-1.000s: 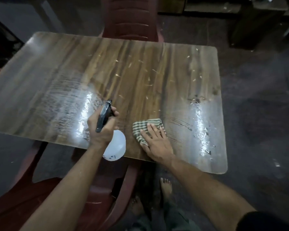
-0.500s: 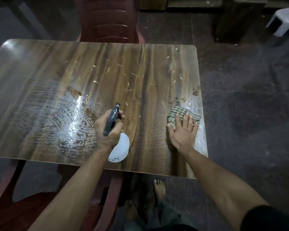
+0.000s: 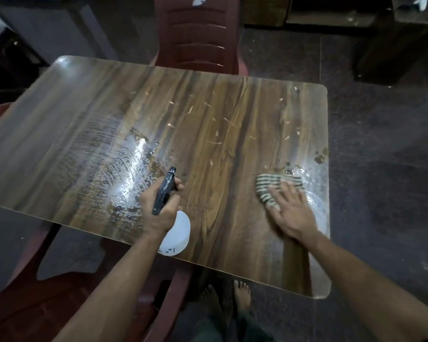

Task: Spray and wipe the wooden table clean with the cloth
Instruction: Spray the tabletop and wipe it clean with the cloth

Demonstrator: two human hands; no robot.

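Observation:
The wooden table (image 3: 208, 124) fills the middle of the head view, wet and streaked at its left middle and near its right edge. My left hand (image 3: 160, 211) grips a spray bottle (image 3: 177, 232) with a white body and black trigger head, held over the near edge. My right hand (image 3: 290, 214) presses flat, fingers spread, on a green-and-white striped cloth (image 3: 272, 185) near the table's right edge. The hand looks blurred. Pale crumbs and scraps dot the table's centre and far right.
A dark red plastic chair (image 3: 198, 35) stands behind the far edge. Another red chair (image 3: 22, 299) is at the near left, partly under the table. My bare feet (image 3: 241, 296) show on the dark floor below the near edge. Dark furniture lines the back.
My right hand has slid the cloth from the table's near middle out to the right edge and keeps wiping there. My left hand has kept its hold on the spray bottle.

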